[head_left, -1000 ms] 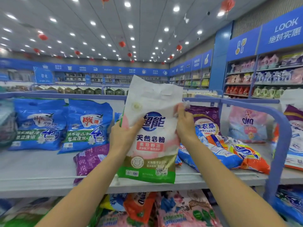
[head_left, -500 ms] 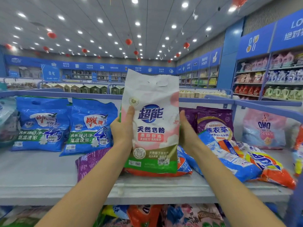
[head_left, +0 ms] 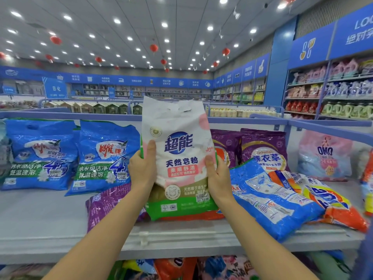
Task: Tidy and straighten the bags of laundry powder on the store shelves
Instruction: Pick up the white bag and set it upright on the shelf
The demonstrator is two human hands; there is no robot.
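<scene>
Store aisle, grey top shelf: white-and-green bag upright, held by both hands.
Left hand gripped its left edge and right hand its right edge, thumbs on the front. Its bottom sat against a flat orange bag; contact unclear. Two blue bags stood left, with bare shelf in front. A purple bag lay flat by the left wrist. A fallen blue bag overhung the front lip at right.
</scene>
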